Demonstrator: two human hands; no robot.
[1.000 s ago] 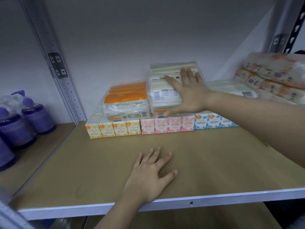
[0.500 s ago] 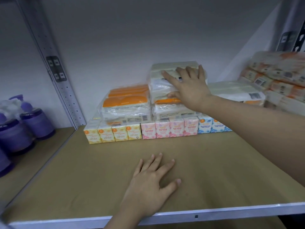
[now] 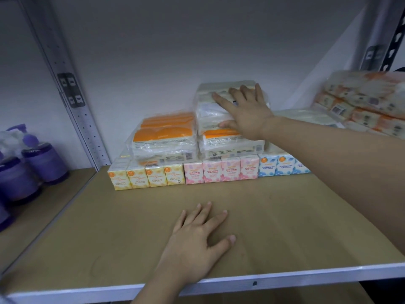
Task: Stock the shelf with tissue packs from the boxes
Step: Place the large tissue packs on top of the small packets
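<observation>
Head view: a person's right hand (image 3: 245, 113) rests with fingers spread over the top tissue pack (image 3: 210, 110), thumb tucked under its near edge, at the far middle of the shelf (image 3: 285, 216). That pack sits on a second wrapped pack (image 3: 230, 144), beside an orange-topped pack (image 3: 163, 139) to the left. Yellow boxes (image 3: 144, 177), pink boxes (image 3: 221, 172) and blue boxes (image 3: 278, 166) line up below. The left hand (image 3: 197, 242) lies flat on the near board, holding nothing. Purple bottles (image 3: 43, 159) stand far left.
</observation>
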